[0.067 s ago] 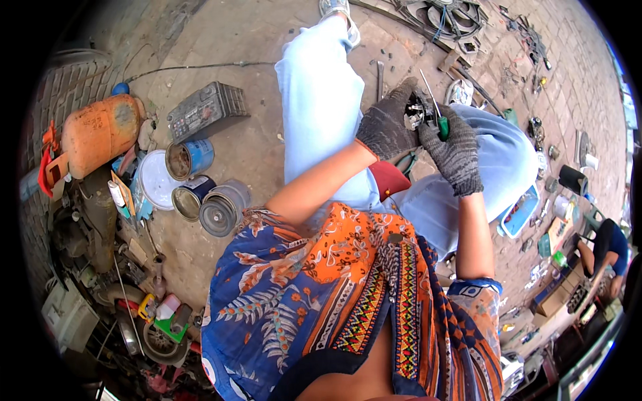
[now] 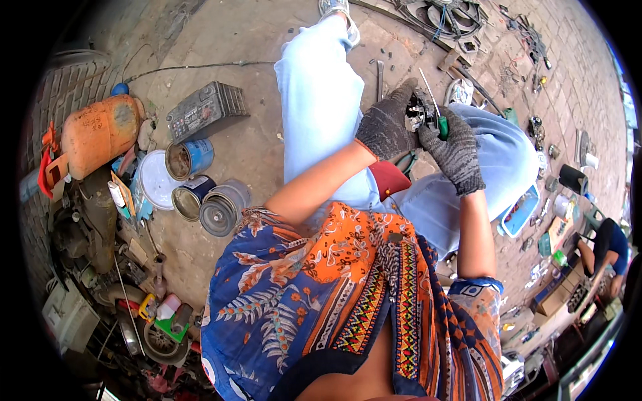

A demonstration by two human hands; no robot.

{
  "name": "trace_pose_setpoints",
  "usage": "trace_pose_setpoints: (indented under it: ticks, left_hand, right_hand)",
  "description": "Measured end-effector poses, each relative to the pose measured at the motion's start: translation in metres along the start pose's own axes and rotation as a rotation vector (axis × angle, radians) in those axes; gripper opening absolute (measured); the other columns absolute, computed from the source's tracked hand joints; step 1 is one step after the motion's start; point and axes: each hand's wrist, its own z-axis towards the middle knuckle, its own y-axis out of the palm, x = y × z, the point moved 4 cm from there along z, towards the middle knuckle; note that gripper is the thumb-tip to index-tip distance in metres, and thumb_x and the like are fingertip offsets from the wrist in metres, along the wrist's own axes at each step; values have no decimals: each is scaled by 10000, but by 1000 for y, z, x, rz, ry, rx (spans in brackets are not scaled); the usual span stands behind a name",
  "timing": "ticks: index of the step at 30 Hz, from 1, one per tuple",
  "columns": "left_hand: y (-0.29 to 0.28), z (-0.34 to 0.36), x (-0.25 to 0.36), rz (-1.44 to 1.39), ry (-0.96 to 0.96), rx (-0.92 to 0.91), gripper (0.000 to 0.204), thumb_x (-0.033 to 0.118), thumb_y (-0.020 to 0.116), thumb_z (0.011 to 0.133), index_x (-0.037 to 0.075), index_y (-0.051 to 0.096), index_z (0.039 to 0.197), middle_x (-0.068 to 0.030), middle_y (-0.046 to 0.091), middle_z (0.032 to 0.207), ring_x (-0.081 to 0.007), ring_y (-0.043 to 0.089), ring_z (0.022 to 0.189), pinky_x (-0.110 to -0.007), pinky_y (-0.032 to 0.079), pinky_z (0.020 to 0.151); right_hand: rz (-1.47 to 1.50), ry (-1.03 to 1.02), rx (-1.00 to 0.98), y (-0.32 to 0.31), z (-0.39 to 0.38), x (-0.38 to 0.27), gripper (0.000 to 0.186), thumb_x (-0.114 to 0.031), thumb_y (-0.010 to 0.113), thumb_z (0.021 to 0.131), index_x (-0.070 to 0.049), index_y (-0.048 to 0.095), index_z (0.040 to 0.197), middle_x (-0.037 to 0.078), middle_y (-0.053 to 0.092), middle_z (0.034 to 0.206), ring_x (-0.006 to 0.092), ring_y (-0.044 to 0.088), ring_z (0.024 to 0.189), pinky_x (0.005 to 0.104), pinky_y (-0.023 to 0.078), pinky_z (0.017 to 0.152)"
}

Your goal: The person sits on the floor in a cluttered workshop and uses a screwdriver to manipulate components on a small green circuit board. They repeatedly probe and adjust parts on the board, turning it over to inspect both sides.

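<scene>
Both my hands wear grey knitted gloves and meet above my lap, between my denim-covered legs. My left hand (image 2: 388,128) is closed round a small dark-and-silver metal mechanical part (image 2: 415,111); its exact kind is hard to make out. In my right hand (image 2: 459,152) is a screwdriver with a green handle (image 2: 443,126). Its thin shaft points up and away, crossing just beside the metal part. My right fingers also press near the part's edge. Below the hands, dark green-handled pliers (image 2: 406,161) lie partly hidden next to a dark red cloth-like piece (image 2: 389,179).
A flat metal bar (image 2: 380,80) and a hammer (image 2: 449,60) lie ahead on the floor, near a fan assembly (image 2: 447,19). To the left are a battery (image 2: 204,110), paint cans (image 2: 202,158) and an orange gas cylinder (image 2: 100,134). A person (image 2: 610,250) sits far right, beyond scattered parts.
</scene>
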Motion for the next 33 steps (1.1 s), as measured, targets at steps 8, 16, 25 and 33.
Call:
trace_pose_setpoints:
  ticks: [8, 16, 25, 33]
  left_hand:
    - [-10, -6, 12, -33, 17, -168, 781, 290, 803, 623, -29, 456, 1246, -185, 622, 1049, -292, 627, 943, -352, 506, 808]
    - [-10, -8, -28, -384, -204, -399, 481, 136, 709, 739, 17, 549, 1177, -122, 652, 999, -183, 632, 919, -309, 503, 809]
    - [-9, -8, -22, -1308, -676, -500, 409, 203, 599, 866, -8, 513, 1206, -123, 622, 955, -214, 616, 821, -343, 543, 774]
    - [-13, -13, -39, -1564, -586, -414, 400, 154, 531, 893, -38, 457, 1237, -204, 560, 1166, -346, 578, 1058, -444, 512, 897]
  right_hand:
    - [155, 2, -134, 5, -9, 29, 462, -266, 712, 756, -4, 562, 1106, 125, 645, 832, 215, 615, 754, 346, 488, 709]
    - [521, 174, -176, -10, -25, 35, 335, -160, 629, 799, 9, 561, 1081, 61, 627, 841, 130, 567, 708, 307, 482, 672]
    - [672, 471, -152, -36, -19, 53, 259, -223, 626, 824, -48, 570, 1006, 0, 548, 742, 41, 434, 512, 181, 345, 453]
    - [1063, 574, -72, -27, -24, 58, 180, -158, 627, 793, -56, 564, 928, -15, 522, 694, 41, 438, 479, 173, 328, 406]
